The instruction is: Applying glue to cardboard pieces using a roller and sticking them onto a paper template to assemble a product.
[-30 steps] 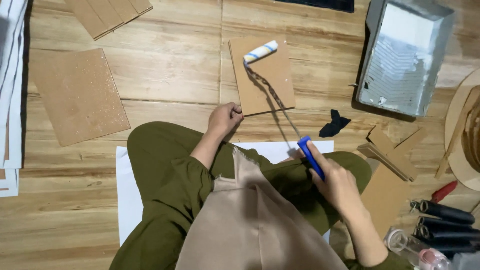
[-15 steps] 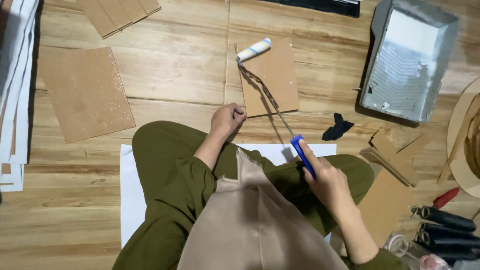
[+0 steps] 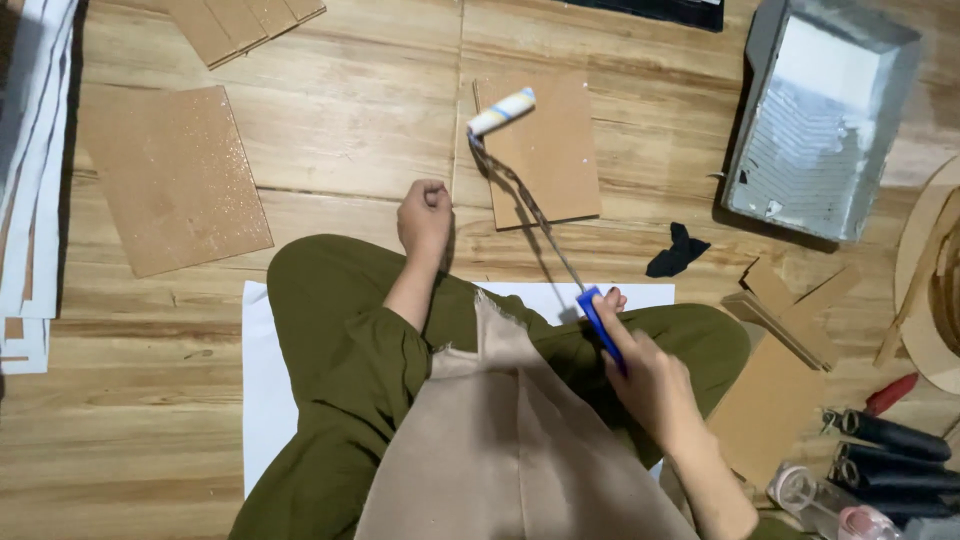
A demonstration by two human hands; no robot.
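Observation:
My right hand [image 3: 650, 375] grips the blue handle of a small paint roller [image 3: 502, 111]. Its white roller head rests on the upper left corner of a brown cardboard sheet [image 3: 550, 150] lying on the wooden floor. My left hand [image 3: 425, 215] is a closed fist resting on the floor just left of that sheet's lower edge, holding nothing. I sit on a white sheet [image 3: 262, 390] with olive-green trousers and a beige cloth over my lap.
A grey paint tray [image 3: 825, 120] with white paint lies at the upper right. A larger speckled cardboard sheet [image 3: 172, 175] lies left. A black rag [image 3: 678, 250], cardboard offcuts [image 3: 780, 310], a red-handled tool [image 3: 890, 393] and black tubes [image 3: 890, 450] sit at right. White boards [image 3: 25, 180] are stacked along the left edge.
The roller head has moved up and to the left across the cardboard sheet to its upper left corner. My left hand has come off the sheet's lower corner and rests beside it.

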